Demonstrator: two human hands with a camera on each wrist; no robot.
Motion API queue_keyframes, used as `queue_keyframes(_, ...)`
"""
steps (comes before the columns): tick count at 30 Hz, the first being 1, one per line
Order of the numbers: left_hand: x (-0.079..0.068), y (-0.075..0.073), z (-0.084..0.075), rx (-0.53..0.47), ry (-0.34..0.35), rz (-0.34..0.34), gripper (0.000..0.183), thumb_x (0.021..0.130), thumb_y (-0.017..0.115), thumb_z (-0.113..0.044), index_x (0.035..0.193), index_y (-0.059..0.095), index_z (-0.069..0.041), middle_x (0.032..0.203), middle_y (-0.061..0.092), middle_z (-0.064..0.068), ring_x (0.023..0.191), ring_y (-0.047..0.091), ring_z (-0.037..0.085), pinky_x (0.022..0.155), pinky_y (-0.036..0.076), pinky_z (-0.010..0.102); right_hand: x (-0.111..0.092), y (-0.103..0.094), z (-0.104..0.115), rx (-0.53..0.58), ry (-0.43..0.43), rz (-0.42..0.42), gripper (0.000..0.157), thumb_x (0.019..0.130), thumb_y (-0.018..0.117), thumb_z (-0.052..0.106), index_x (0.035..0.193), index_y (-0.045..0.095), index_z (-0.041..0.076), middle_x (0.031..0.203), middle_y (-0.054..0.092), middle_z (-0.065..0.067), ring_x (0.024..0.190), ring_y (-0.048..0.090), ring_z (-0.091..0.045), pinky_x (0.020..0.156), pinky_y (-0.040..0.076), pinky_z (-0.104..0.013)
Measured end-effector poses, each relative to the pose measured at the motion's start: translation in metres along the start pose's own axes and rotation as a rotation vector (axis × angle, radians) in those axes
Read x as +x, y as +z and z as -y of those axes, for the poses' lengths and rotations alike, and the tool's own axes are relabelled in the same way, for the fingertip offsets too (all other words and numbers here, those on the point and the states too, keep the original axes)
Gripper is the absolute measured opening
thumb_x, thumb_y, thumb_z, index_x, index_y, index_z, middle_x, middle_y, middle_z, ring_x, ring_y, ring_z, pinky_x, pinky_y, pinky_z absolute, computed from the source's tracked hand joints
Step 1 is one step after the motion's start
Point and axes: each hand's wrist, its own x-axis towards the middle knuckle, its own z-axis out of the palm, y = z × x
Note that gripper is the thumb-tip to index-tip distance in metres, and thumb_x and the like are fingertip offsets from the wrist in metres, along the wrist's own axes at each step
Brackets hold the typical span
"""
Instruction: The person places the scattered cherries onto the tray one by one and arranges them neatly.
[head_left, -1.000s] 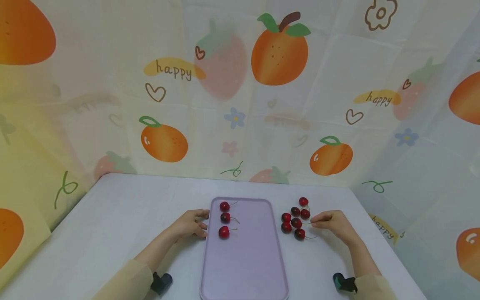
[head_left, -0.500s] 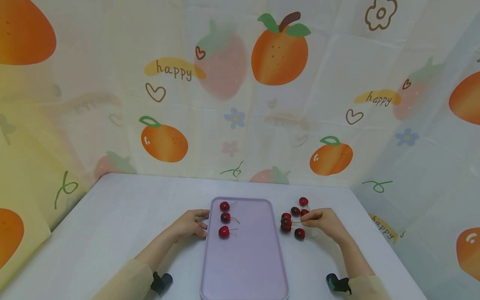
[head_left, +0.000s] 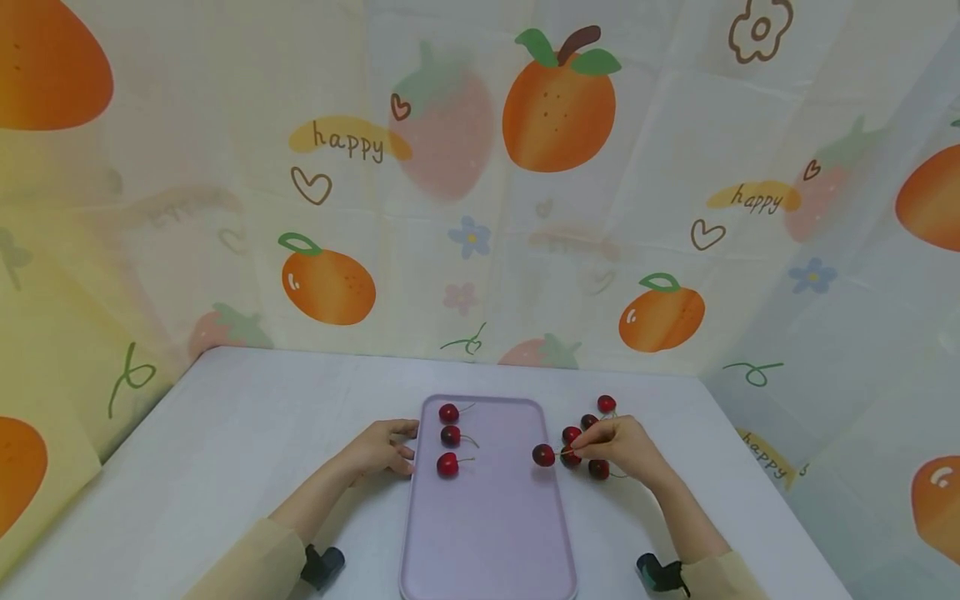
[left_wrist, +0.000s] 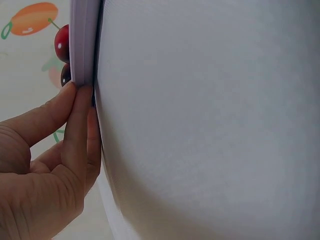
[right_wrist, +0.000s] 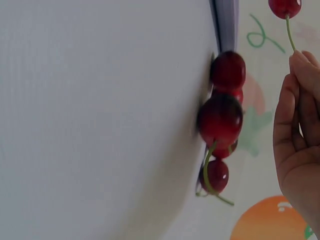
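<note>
My right hand pinches a dark red cherry by its green stem. That cherry hangs over the right rim of the lilac tray; the right wrist view shows the held cherry cut by the top edge, beyond the fingertips. At the tray's left rim, my left hand holds the edge between thumb and finger, seen closely on the tray wall in the left wrist view. Three cherries, among them a bright red one, lie in a column along the tray's left side.
Right of the tray, several loose cherries lie on the white table, partly hidden behind my right hand. The nearest is a dark cherry; the farthest is a red cherry. A fruit-printed cloth stands behind the table.
My right hand has lifted a cherry by its stem from the loose group and carried it left to the tray's right rim. The left hand stays at the tray's edge.
</note>
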Motion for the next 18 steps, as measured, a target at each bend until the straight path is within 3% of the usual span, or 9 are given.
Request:
queue_keyframes(9, 0.000, 0.000, -0.001, -0.006, -0.005, -0.002, 0.077, 0.073, 0.075, 0.010, 0.144, 0.044, 0.006, 0.141, 0.053, 0.027, 0.096, 0.065, 0.017, 0.076, 0.061, 0.031, 0.000, 0.018, 0.019, 0.009, -0.069, 0.024, 0.013, 0.080, 0.080, 0.014, 0.090, 0.080, 0.005, 0.089, 0.078, -0.014, 0.072, 0.067, -0.006, 0.066, 0.057, -0.022)
queue_keyframes(18, -0.001, 0.000, -0.001, -0.017, 0.002, -0.002, 0.077, 0.073, 0.075, 0.011, 0.143, 0.044, 0.007, 0.141, 0.052, 0.028, 0.095, 0.065, 0.017, 0.076, 0.061, 0.031, 0.000, 0.037, 0.029, 0.029, -0.116, 0.058, 0.010, 0.079, 0.080, 0.011, 0.088, 0.080, 0.006, 0.092, 0.078, -0.013, 0.080, 0.066, 0.002, 0.068, 0.054, -0.016)
